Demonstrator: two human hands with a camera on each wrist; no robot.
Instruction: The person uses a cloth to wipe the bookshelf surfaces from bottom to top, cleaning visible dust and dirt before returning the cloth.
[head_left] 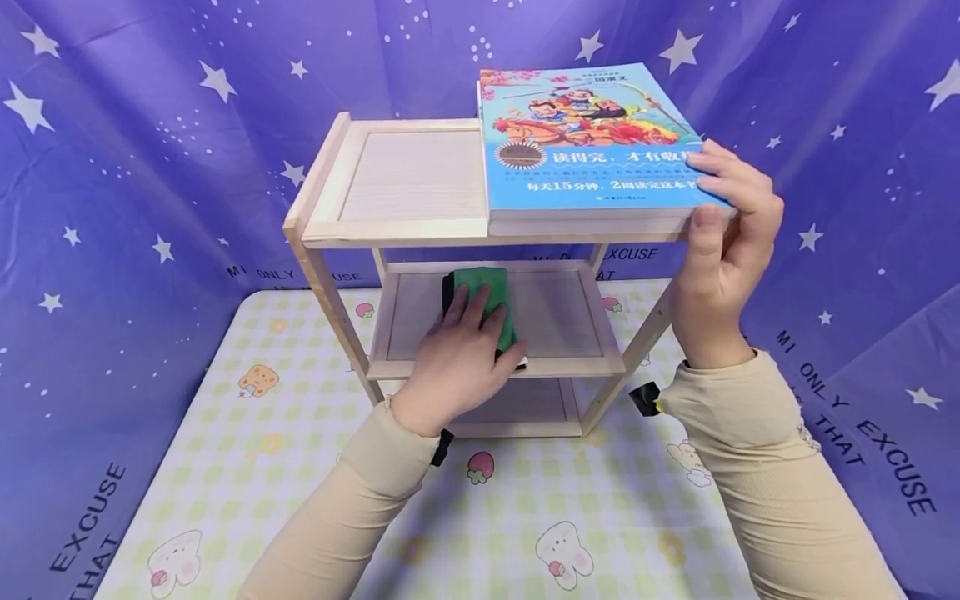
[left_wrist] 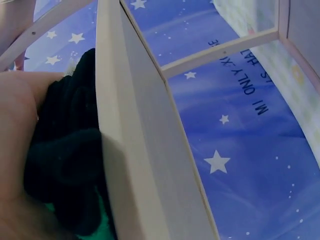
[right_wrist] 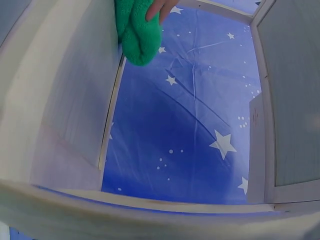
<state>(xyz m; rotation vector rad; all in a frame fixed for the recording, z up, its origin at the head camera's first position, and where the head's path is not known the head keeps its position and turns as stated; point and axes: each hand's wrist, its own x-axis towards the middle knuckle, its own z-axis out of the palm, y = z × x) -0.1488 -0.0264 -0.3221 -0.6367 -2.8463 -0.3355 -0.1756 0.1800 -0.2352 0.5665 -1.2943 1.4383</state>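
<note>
A wooden three-tier shelf (head_left: pixel 390 227) stands on the table. On its middle tier lies a folded cloth (head_left: pixel 491 287), green on one face and black on the other. My left hand (head_left: pixel 465 346) presses down on this cloth with its fingers spread and fairly straight. In the left wrist view the black side of the cloth (left_wrist: pixel 75 150) bunches beside the palm. My right hand (head_left: pixel 727 242) grips the right front corner of the top tier, thumb in front. Its fingertips overlap the edge of a thick blue book (head_left: pixel 592 179) lying on that tier.
A checked tablecloth (head_left: pixel 480 533) with cartoon prints covers the table under the shelf. Purple star-print curtain (head_left: pixel 150 150) hangs behind and at both sides. The shelf's bottom tier (head_left: pixel 517 404) shows beneath the left arm. Upright posts (head_left: pixel 330 308) flank the tiers.
</note>
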